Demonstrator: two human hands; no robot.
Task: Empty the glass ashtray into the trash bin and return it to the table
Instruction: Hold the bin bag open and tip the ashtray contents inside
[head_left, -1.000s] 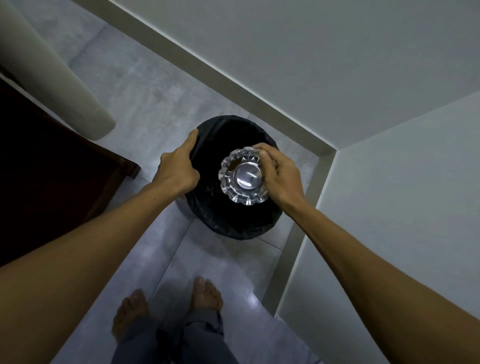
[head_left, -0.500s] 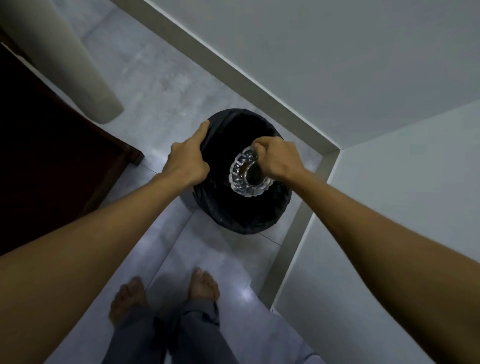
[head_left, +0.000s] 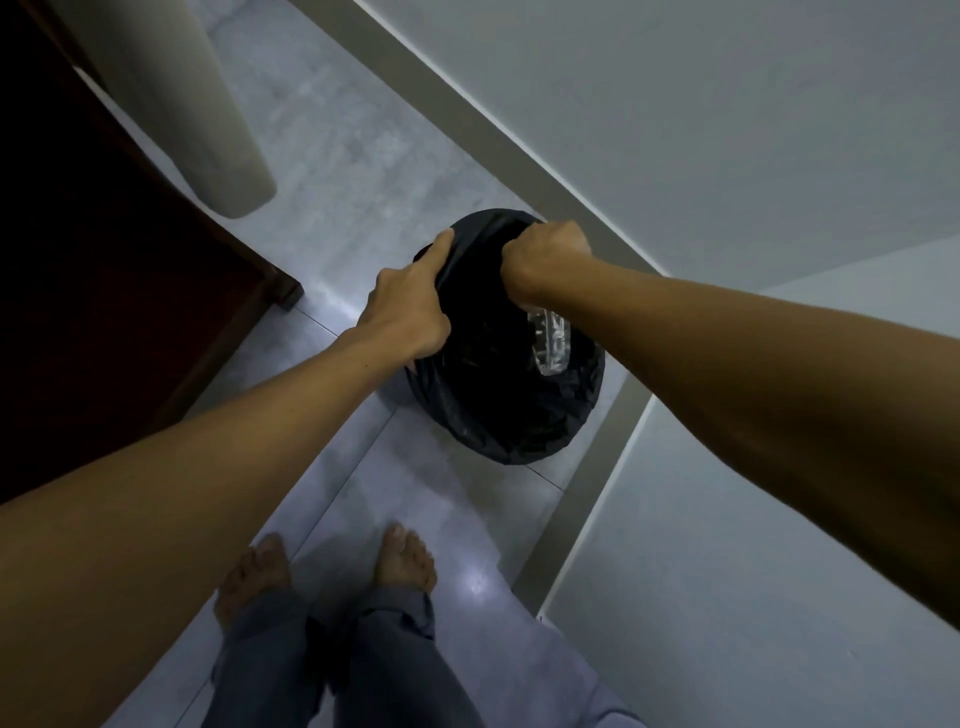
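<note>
gripping the trash bin liner's rim, the left hand pinches it. the right hand clutches the tilted glass ashtray over the bin.

The trash bin stands at frame centre, in the corner where two walls meet. A cabinet fills the left edge, a curtain the upper left. Bare feet lie below the bin.

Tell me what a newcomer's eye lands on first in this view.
First, the black-lined trash bin in the floor corner where two pale walls meet. The left hand grips its liner at the left rim, and the right hand tips the glass ashtray on edge over the opening. Bare feet stand on the grey tiles below.
</note>
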